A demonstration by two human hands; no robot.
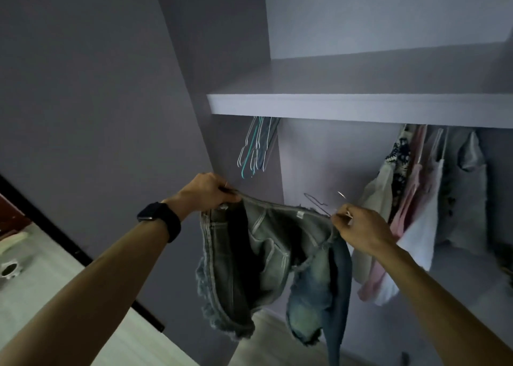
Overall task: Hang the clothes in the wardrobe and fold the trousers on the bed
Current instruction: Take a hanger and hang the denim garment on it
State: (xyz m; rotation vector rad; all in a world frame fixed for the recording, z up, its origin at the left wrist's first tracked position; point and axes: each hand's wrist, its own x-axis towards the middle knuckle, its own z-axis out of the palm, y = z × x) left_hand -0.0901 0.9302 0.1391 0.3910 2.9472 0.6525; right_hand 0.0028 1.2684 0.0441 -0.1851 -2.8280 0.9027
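Observation:
A pair of frayed denim shorts point(266, 260) hangs stretched between both hands in front of the open wardrobe point(347, 107). My left hand point(208, 190) grips the left end of the waistband, and a bit of thin wire shows at its fingers. My right hand point(361, 227) pinches the right end of the waistband together with a thin wire hanger point(319, 203), whose hook pokes up above the denim. The shorts' legs dangle freely below.
Several empty wire hangers point(256, 146) hang under the shelf at the left. Hung clothes point(416, 199), white, pink and patterned, fill the right side. A wardrobe side panel point(111, 115) stands at the left. Pale floor point(41, 296) shows at the lower left.

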